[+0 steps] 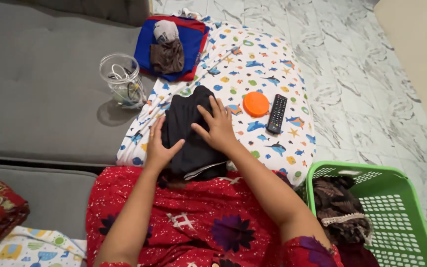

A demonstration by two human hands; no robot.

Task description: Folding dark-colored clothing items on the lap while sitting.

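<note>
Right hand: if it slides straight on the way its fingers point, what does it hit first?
The right hand points up-left across the black garment. Past the garment's far edge comes only bare fish-print sheet, then probably the blue folded pile; depth is unclear.

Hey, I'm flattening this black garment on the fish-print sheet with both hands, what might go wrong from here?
1. The black garment hangs over the near edge of the fish-print sheet; pressing with the left hand and right hand may slide it off onto your lap.
2. The orange lid and remote control lie just right of the garment; a sweeping right hand could knock them to the marble floor.
3. The clear jar stands close on the left and might tip.
</note>
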